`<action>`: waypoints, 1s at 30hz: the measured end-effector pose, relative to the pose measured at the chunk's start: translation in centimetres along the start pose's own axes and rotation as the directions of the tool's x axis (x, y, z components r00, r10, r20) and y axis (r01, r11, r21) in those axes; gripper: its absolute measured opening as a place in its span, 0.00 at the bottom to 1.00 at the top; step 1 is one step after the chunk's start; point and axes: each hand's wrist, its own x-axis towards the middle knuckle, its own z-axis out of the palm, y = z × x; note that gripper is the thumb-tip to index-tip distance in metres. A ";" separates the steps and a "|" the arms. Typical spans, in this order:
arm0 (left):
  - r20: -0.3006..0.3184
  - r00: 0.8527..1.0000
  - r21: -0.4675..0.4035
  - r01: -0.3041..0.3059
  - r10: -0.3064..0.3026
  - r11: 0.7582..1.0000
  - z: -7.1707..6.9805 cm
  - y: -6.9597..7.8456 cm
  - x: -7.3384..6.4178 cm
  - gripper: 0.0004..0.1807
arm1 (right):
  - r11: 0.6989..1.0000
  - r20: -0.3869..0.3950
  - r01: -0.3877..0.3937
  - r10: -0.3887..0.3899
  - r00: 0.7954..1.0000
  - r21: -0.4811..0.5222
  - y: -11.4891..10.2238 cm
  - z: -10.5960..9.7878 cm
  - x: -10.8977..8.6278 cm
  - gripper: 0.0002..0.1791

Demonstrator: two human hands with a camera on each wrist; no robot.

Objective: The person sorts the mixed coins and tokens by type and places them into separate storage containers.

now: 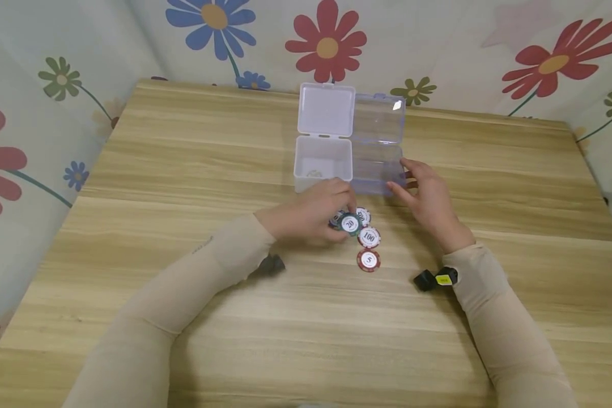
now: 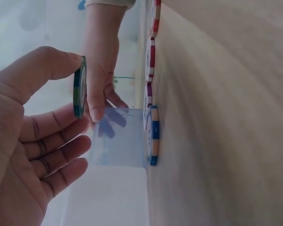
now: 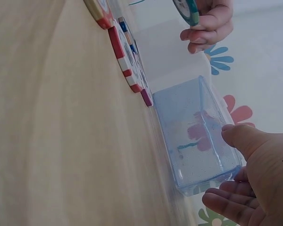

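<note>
Head view: left grip (image 1: pixel 313 211) pinches green chip (image 1: pixel 349 224) roughly level, "20" upward; uncurled right grip (image 1: pixel 430 201) touches blue box (image 1: pixel 376 164).

Wood-grain table (image 1: pixel 224 351), pale curtain (image 1: pixel 454 34) behind printed with colourful flowers (image 1: pixel 327 47)

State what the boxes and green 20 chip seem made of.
Blue-tinted box: likely clear, glossy plastic; glare on its lid, table showing through.
White box: probably satin plastic, milky walls.
Green 20 poker chip: perhaps plastic or clay composite; rigid, smooth rim.
</note>
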 end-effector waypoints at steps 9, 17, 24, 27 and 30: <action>-0.092 0.996 0.028 -0.005 0.008 1.000 -1.0 0.0 1.1 0.21 | 1.000 -0.012 0.006 -0.006 1.000 -0.008 0.1 -0.1 0.0 0.32; -0.181 0.983 0.037 0.011 -0.004 0.999 -2.0 -0.8 2.3 0.21 | 1.000 -0.012 0.012 -0.012 1.000 0.000 0.3 0.0 0.0 0.32; -0.194 0.978 0.023 0.077 -0.071 0.997 -2.2 -1.7 3.1 0.21 | 1.000 -0.001 0.022 -0.022 1.000 0.011 0.4 0.0 0.2 0.32; -0.190 0.977 0.027 0.101 -0.094 0.995 -2.1 -2.0 3.7 0.22 | 1.000 0.002 0.021 -0.021 1.000 0.010 0.4 -0.1 0.2 0.32; -0.168 0.977 0.019 0.134 -0.129 0.991 -2.2 -2.1 4.4 0.23 | 1.000 -0.001 0.015 -0.015 1.000 0.008 0.5 -0.2 0.2 0.33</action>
